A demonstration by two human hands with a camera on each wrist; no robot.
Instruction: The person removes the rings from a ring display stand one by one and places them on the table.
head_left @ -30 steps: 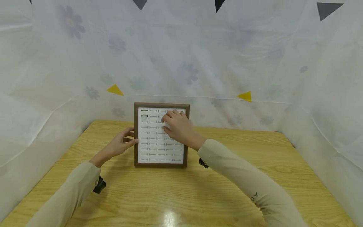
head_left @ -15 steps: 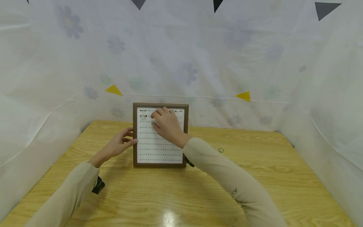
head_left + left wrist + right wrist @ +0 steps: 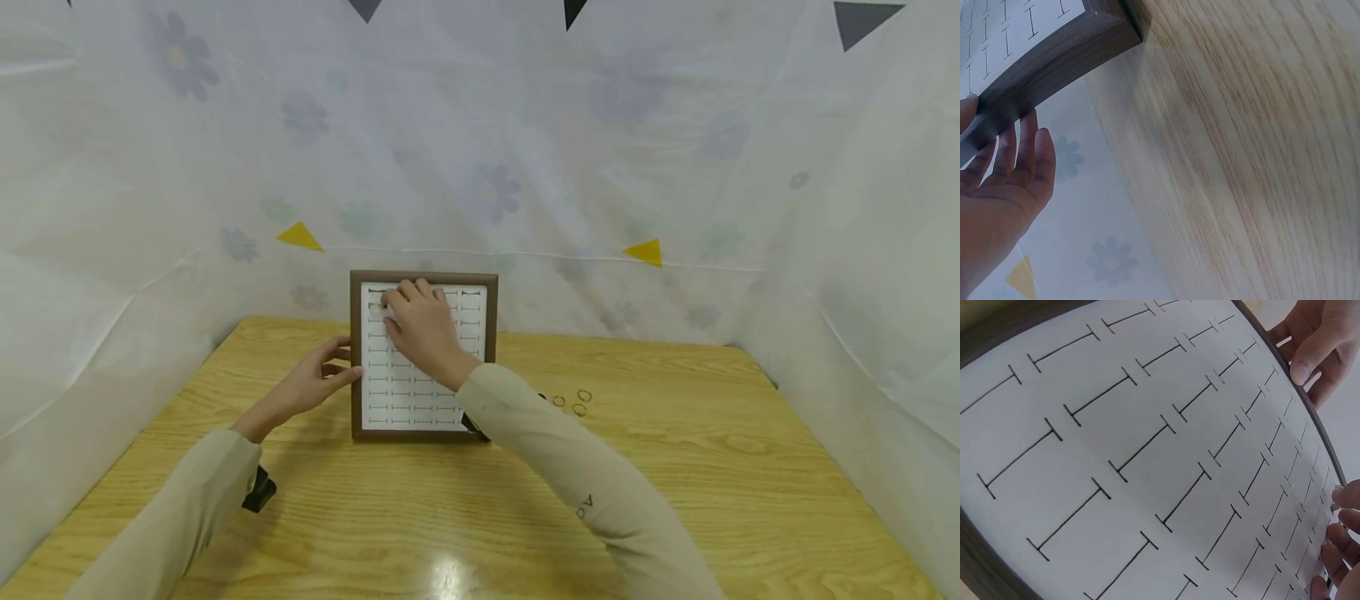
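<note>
White sheeting printed with flowers and hung with yellow and dark triangles encloses a wooden bench (image 3: 480, 500). A brown-framed tray (image 3: 356, 358) with a white insert of slotted rows stands at the far middle of the bench, against the sheeting.

Head view: the left hand (image 3: 311, 385) rests against the tray's left frame edge, fingers loosely extended, thumb toward the frame. The right hand (image 3: 422, 329) lies over the upper left part of the insert, fingertips at the top rows; whether its grip holds anything cannot be told. Three small rings (image 3: 572, 401) lie on the bench, right of the tray, near the right sleeve (image 3: 570, 475). This view alone shows them.

Left wrist view: the fingers (image 3: 1025, 150) lie straight along the dark frame side, with a grip that closes on nothing; the tray's corner meets the bench.

Right wrist view: the slots (image 3: 1141, 447) appear close up as black lines with end bars. The right fingertips (image 3: 1341, 519) touch the insert near its far rows, and the left hand's fingers (image 3: 1310, 347) show beyond the frame edge.
</note>
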